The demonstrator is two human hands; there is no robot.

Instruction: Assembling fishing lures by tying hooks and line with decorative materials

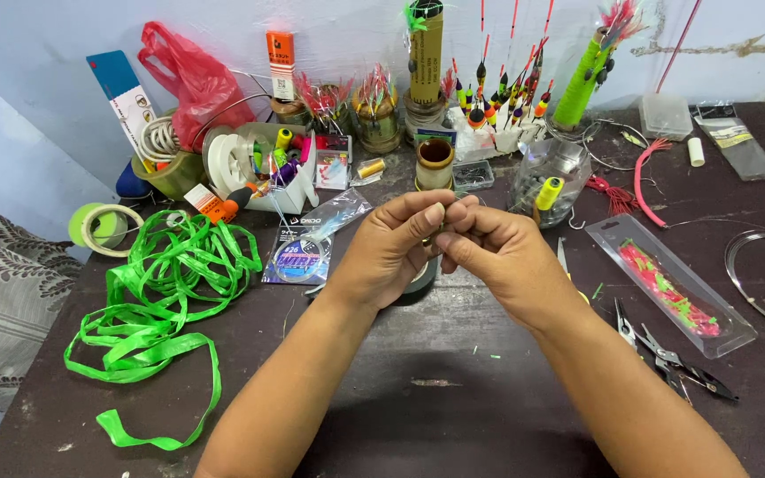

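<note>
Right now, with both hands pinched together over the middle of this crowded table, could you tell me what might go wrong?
What the left hand and right hand pinch is too small to identify; if it slipped, it could be hard to find on the dark table.

The pliers lie close beside the right forearm, so a sideways shift might knock them.

The loose green ribbon sprawls near the left elbow and could perhaps snag it.

Something tiny is pinched between my fingertips point(440, 215) — too small to make out — at twelve o'clock above the table's centre.
</note>
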